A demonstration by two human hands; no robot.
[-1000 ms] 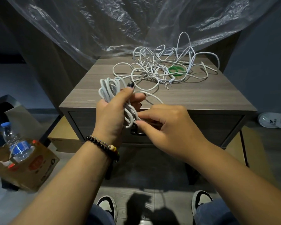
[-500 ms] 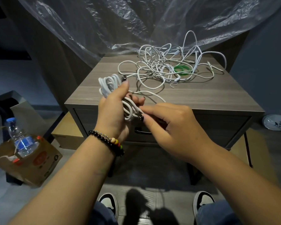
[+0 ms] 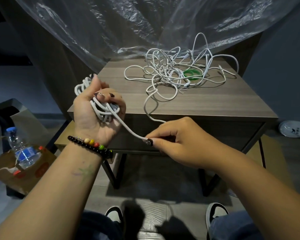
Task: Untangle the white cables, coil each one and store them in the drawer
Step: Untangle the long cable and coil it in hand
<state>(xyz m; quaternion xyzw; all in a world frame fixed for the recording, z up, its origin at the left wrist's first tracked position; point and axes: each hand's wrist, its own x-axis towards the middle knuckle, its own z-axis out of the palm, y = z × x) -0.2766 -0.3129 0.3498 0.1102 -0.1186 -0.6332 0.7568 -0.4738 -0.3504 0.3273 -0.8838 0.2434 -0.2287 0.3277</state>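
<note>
My left hand (image 3: 95, 118) is turned palm up and grips a coil of white cable (image 3: 104, 110) in front of the nightstand's left corner. One strand runs from the coil down and right to my right hand (image 3: 177, 142), which pinches it between thumb and fingers. From the right hand the same cable climbs over the front edge to a tangle of white cables (image 3: 177, 71) at the back of the nightstand top (image 3: 215, 103). The drawer front (image 3: 232, 134) below the top is closed; my right hand hides its handle.
A green ring (image 3: 192, 74) lies inside the tangle. Clear plastic sheeting (image 3: 128, 23) hangs behind the nightstand. A paper bag with a water bottle (image 3: 21, 149) sits on the floor at left. A white round object (image 3: 294, 130) lies on the floor at right. My shoes are below.
My left hand has rolled palm up with the coil. My right hand has drawn a strand out of the coil, down and to the right.
</note>
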